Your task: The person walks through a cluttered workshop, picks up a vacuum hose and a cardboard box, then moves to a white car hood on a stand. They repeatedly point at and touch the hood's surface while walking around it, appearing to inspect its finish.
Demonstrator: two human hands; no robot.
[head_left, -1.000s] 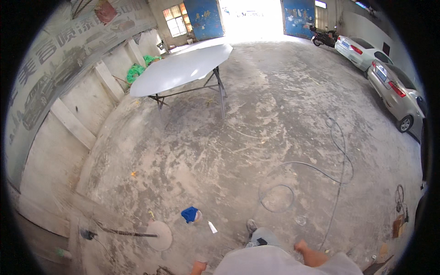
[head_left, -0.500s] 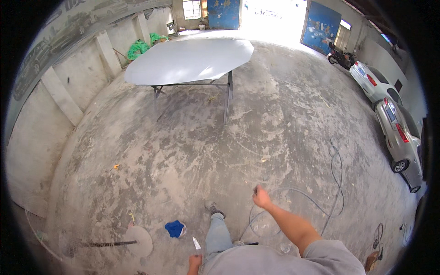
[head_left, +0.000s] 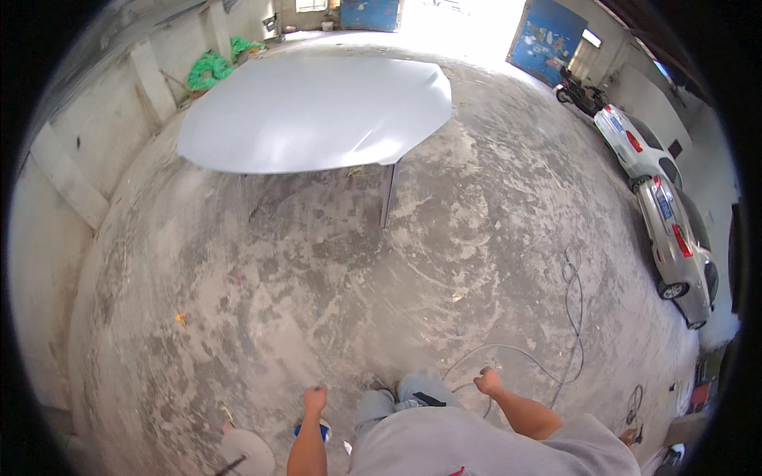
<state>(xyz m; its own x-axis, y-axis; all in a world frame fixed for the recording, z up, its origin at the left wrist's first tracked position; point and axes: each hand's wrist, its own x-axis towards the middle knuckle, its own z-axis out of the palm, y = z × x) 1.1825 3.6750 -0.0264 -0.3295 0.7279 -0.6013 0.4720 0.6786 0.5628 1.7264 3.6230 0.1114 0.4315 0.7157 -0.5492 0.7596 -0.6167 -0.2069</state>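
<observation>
My left hand (head_left: 315, 398) is closed and held low in front of me, above a small tub with blue cloth (head_left: 324, 431) on the floor. My right hand (head_left: 489, 382) is also closed, over the floor near a grey hose (head_left: 520, 349). Whether either fist holds anything is too small to make out. Ahead, to the left of centre, a large silver-grey car hood (head_left: 317, 111) lies flat on a dark metal stand (head_left: 388, 198). Neither hand touches it. A bit of a white object (head_left: 348, 447) shows beside my shirt.
A round pale stand base (head_left: 248, 454) stands at lower left. The hose loops over the worn concrete floor on the right. Two parked cars (head_left: 673, 230) and a motorbike (head_left: 583, 95) line the right wall. Green sheeting (head_left: 209, 71) lies by the left wall; blue doors (head_left: 548, 40) flank the bright doorway.
I have come closer to the hood, which looks larger now. My left hand has risen and moved forward; my right hand has come back and lower. The tub is now partly behind my left arm.
</observation>
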